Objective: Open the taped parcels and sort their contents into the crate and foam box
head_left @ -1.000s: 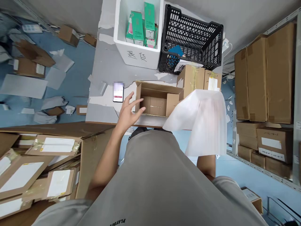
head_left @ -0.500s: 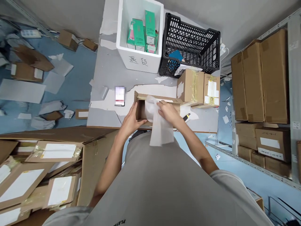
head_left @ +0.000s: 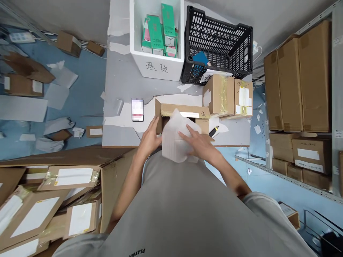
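Note:
An open cardboard box (head_left: 184, 109) lies at the table's front edge, its flaps raised. My left hand (head_left: 149, 139) grips its left end, fingers along the outer wall and thumb near the front. Over the box's front part is a translucent white foam wrap (head_left: 174, 139), bulging and partly outside the box. My right hand (head_left: 202, 144) holds the wrap from the right, its fingers spread across the top. Whether anything is inside the wrap I cannot tell. Just right of the box lies a black and yellow utility knife (head_left: 213, 131).
Behind stand a white foam bin (head_left: 158, 67) with green cartons and a black crate (head_left: 219, 46). Two taped boxes (head_left: 221, 94) sit at right; a phone (head_left: 137, 110) lies left. A large carton (head_left: 118, 171) of parcels is at lower left, shelving (head_left: 336, 117) at right.
The foam wrap has come up and toward me, out of the box, and now looks wider. My right hand has moved slightly down and right with its fingers more spread. My left hand stays at the box.

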### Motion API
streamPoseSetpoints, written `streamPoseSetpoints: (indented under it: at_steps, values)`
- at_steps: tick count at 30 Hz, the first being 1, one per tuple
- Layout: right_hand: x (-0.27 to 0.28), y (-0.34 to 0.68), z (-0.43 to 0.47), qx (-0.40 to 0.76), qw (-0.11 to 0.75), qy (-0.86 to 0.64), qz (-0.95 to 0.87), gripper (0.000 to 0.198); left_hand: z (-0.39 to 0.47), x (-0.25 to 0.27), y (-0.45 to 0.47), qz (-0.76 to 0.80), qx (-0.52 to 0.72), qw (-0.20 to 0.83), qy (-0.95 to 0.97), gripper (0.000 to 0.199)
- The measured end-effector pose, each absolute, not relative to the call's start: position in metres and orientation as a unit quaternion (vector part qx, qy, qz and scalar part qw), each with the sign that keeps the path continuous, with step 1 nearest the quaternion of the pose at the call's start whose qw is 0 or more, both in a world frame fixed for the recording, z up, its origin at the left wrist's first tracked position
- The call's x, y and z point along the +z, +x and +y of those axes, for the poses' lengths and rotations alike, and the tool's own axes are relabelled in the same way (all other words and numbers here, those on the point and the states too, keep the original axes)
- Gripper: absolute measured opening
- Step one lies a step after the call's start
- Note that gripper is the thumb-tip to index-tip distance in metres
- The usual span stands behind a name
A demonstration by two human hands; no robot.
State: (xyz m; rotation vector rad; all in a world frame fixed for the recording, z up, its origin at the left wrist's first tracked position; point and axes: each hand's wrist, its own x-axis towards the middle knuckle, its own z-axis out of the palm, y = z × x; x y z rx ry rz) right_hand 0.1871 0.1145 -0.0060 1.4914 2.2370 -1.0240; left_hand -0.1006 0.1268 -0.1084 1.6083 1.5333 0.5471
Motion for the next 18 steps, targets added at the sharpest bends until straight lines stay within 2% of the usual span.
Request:
streamPoseSetpoints:
  at_steps: [3,6,7,10,15,18]
  values:
    - [-0.032,0.179,0.128,-0.367,0.082,0.512,0.772,0.063,0.131,-0.105,-0.101,0.602,0.197,0.409,0.657,0.089]
    - [-0.053,0.177,0.162,-0.456,0.001,0.480,0.750,0.025,0.137,-0.102,-0.108,0.596,0.177,0.400,0.673,0.079]
    - [-0.059,0.178,0.172,-0.496,-0.011,0.467,0.732,0.023,0.140,-0.100,-0.111,0.599,0.170,0.395,0.675,0.078]
    - [-0.074,0.173,0.192,-0.569,0.018,0.452,0.687,0.039,0.147,-0.097,-0.121,0.608,0.144,0.387,0.678,0.083]
    - [-0.097,0.139,0.181,-0.417,0.114,0.605,0.668,0.030,0.147,-0.091,-0.128,0.581,0.099,0.415,0.693,0.107]
    - [-0.095,0.132,0.161,-0.435,0.116,0.592,0.668,0.038,0.140,-0.087,-0.128,0.573,0.095,0.437,0.686,0.112]
